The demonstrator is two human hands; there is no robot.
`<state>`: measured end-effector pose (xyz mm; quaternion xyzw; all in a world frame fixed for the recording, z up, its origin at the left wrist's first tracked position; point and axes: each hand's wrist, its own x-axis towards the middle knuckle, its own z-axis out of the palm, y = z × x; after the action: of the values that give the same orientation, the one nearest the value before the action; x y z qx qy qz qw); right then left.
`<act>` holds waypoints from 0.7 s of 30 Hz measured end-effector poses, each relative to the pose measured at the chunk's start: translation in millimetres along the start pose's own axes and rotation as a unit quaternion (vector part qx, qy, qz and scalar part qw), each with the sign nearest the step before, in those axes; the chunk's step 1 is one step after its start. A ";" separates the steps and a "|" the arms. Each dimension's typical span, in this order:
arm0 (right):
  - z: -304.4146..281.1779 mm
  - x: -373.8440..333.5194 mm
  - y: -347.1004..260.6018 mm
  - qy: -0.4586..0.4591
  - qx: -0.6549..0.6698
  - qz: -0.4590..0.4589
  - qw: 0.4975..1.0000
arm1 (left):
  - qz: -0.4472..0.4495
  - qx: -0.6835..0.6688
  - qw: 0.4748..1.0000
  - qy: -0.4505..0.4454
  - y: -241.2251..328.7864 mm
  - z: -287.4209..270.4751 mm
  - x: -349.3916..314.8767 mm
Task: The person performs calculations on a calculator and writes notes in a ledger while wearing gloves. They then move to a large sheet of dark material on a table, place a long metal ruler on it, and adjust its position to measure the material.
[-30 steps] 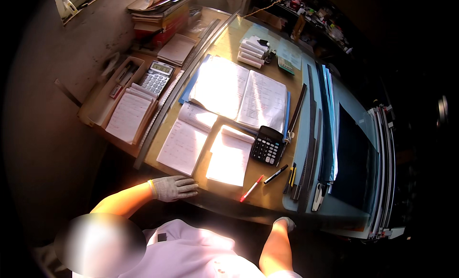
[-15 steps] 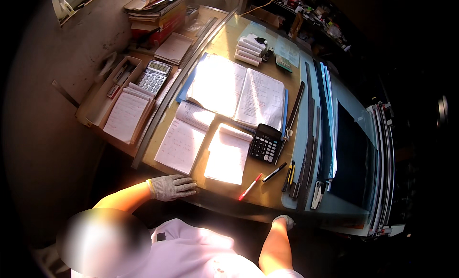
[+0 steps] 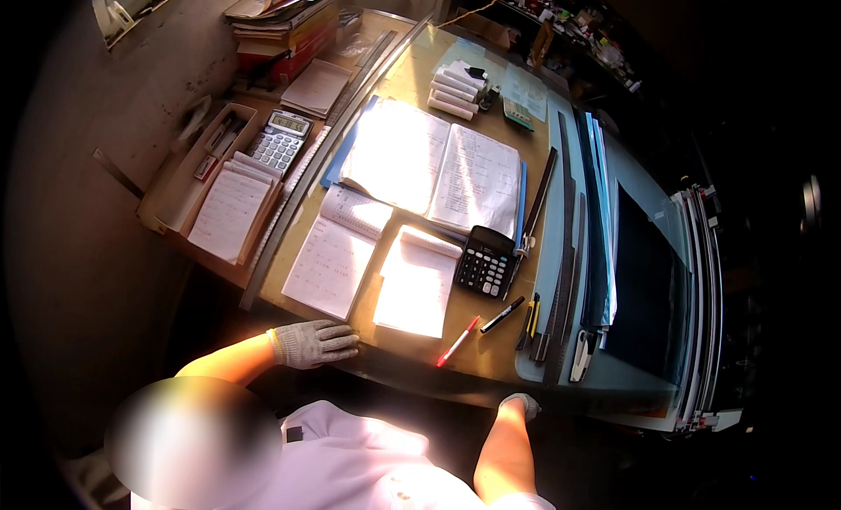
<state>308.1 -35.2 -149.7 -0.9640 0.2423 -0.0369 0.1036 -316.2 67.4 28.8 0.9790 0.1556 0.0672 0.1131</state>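
Note:
My left hand, in a grey knit glove, lies flat on the near edge of the table, fingers stretched out and holding nothing. Just beyond it is an open notebook with handwriting. A second notepad lies to its right in bright sunlight. My right hand, gloved too, is at the table's near edge farther right; its fingers are hidden. On the table between the hands are a red-and-white pen and a black marker. A black calculator sits behind them.
A large open ledger on a blue folder fills the middle. Yellow-handled cutter, white-handled cutter and long dark rulers lie right. At left, a wooden tray holds a notepad and a silver calculator.
The view has shifted very slightly. Both hands and the things on the table stay where they were.

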 end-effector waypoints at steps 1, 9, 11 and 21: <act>0.3 1.0 0.7 0.000 -0.001 -0.002 1.000 | 0.001 0.002 1.000 0.002 0.0 0.1 0.0; -3.1 0.3 -0.5 -0.022 -0.006 0.002 1.000 | 0.003 0.010 1.000 0.009 0.6 -0.9 -0.2; -3.8 0.2 -0.7 -0.026 -0.004 0.004 1.000 | 0.001 0.009 1.000 0.010 0.5 0.6 -0.4; -4.5 1.9 -0.4 -0.035 -0.002 0.005 0.999 | 0.002 0.012 1.000 0.016 0.9 -2.0 -0.5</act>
<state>309.4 -36.5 -145.1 -0.9637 0.2430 -0.0021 0.1107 -316.7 66.8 30.9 0.9794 0.1562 0.0810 0.0991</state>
